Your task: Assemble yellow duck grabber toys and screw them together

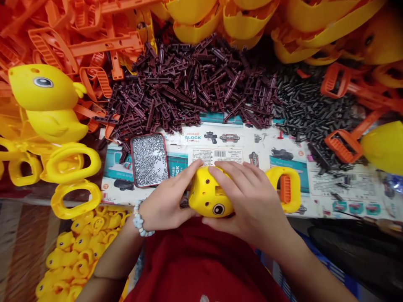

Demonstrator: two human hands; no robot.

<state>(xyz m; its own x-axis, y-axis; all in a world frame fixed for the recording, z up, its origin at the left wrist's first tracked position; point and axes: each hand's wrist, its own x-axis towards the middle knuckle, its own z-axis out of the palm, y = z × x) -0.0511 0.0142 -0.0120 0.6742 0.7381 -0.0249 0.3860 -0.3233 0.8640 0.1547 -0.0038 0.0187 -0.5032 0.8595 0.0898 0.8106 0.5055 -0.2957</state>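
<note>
Both my hands grip a yellow plastic duck toy point(208, 197) at the table's near edge, just above my red shirt. My left hand point(166, 201), with a bead bracelet on its wrist, presses the duck's head end, fingers reaching over the top. My right hand point(252, 201) wraps over the duck's body. The toy's yellow handle with an orange trigger point(286, 188) sticks out to the right of my right hand. A small red-rimmed tray of silver screws point(149, 159) lies just left of my left hand.
A heap of dark maroon plastic parts point(189, 84) and one of black pins point(302, 105) fill the table's back. Orange parts point(78, 42) and yellow duck shells point(50, 100) lie left and behind. Finished ducks point(72, 251) fill a bin below left. Printed cardboard point(330, 184) covers the table.
</note>
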